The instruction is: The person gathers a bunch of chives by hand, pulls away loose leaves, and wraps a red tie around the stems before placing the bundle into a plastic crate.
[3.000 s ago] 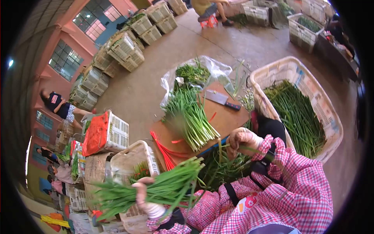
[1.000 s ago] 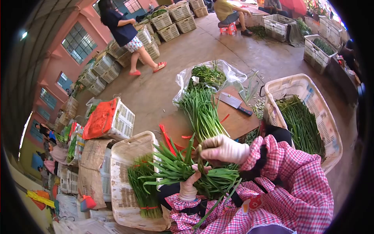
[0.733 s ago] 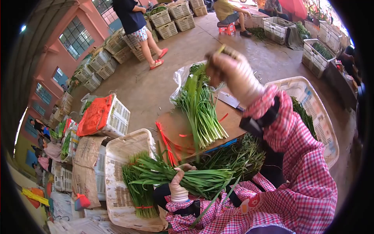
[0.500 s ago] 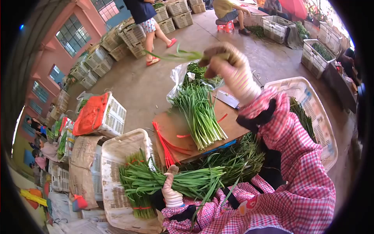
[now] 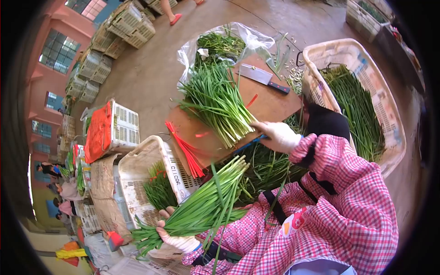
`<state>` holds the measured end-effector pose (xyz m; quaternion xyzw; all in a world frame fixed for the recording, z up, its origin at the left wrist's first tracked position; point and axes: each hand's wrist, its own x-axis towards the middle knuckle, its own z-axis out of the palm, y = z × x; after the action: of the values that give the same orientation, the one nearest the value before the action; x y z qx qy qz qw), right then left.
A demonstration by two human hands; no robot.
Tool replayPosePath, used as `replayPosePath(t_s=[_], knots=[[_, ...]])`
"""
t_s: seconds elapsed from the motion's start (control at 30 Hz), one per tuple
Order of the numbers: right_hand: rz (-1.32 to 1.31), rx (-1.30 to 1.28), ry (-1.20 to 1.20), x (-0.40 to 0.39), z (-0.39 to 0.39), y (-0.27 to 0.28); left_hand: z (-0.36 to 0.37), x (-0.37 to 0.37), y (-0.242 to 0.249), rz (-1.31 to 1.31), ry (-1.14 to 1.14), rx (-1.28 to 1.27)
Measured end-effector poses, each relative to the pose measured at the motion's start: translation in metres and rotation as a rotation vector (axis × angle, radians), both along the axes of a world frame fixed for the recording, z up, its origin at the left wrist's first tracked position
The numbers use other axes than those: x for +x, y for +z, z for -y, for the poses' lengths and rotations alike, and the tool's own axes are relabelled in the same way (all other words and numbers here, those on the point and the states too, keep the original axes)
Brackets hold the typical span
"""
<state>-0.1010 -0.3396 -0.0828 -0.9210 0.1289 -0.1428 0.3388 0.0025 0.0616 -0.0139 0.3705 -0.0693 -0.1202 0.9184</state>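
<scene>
A loose bunch of garlic chives (image 5: 201,201) lies in my left hand (image 5: 176,238), the fingers wrapped around its leafy end and the cut stalks pointing up and right over my lap. My right hand (image 5: 280,136) is at the stalk ends of a larger chive pile (image 5: 217,103) on the brown board (image 5: 279,107), fingers pinched on stalks at its edge. Red ties (image 5: 185,151) lie at the board's left side. A cleaver (image 5: 259,74) with a dark handle rests on the far right of the board.
To my left, a white crate (image 5: 133,169) holds chive bundles with red ties. Another crate (image 5: 316,94) at right is filled with chives. Behind the pile is a clear plastic bag (image 5: 256,39) with more greens. Stacked crates (image 5: 130,27) line the wall.
My right hand has come down from the air, where it held some loose leaves, to the pile's stalk ends. My left hand's bunch has tilted, stalks upward. The view has tipped down.
</scene>
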Motion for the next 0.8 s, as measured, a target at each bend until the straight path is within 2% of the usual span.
replayPosePath(t_s=[0.07,0.13,0.2,0.27,0.3,0.33,0.4,0.43,0.47,0.5,0.57,0.63,0.67,0.7,0.73,0.8], knots=[[0.051,0.22,0.155,-0.029,-0.009,-0.012,-0.008,0.004,0.007,0.023,-0.003,-0.024],[-0.177,1.114,0.088,-0.051,-0.036,-0.012,-0.018,0.011,0.011,0.083,0.032,-0.011],[-0.236,1.478,0.04,-0.062,-0.059,-0.008,-0.025,0.02,0.009,0.185,-0.025,-0.001],[-0.233,1.708,0.037,-0.059,-0.074,-0.003,-0.026,0.022,0.013,-0.028,0.06,-0.134],[-0.22,1.695,0.055,-0.053,-0.079,-0.002,-0.03,0.026,0.013,-0.078,0.006,-0.253],[-0.209,1.68,0.074,-0.046,-0.086,-0.004,-0.021,0.023,0.018,-0.068,-0.002,-0.256],[-0.139,1.763,0.107,-0.032,-0.099,-0.006,0.007,0.013,0.036,-0.037,0.229,-0.013],[-0.081,1.732,0.14,-0.028,-0.1,0.014,0.009,0.004,0.046,0.113,0.213,0.228],[0.013,1.718,0.22,-0.025,-0.109,0.01,0.027,0.002,0.044,0.267,0.179,0.431],[-0.067,1.772,0.24,-0.022,-0.112,0.002,0.056,-0.005,0.048,0.309,0.205,0.503],[-0.156,1.822,0.177,-0.018,-0.118,0.0,0.116,-0.016,0.063,0.25,0.169,0.501],[-0.034,1.705,0.139,-0.027,-0.116,0.021,0.167,-0.03,0.075,0.233,0.062,0.502],[-0.073,1.773,0.119,-0.035,-0.111,0.03,0.181,-0.034,0.079,0.235,0.007,0.512],[-0.103,1.975,-0.067,-0.039,-0.109,0.044,0.194,-0.038,0.082,0.241,-0.036,0.515],[-0.098,1.971,0.092,-0.039,-0.099,0.026,0.202,-0.039,0.085,0.248,-0.062,0.517],[-0.004,2.084,0.187,-0.04,-0.099,0.002,0.213,-0.041,0.091,0.263,-0.098,0.521]])
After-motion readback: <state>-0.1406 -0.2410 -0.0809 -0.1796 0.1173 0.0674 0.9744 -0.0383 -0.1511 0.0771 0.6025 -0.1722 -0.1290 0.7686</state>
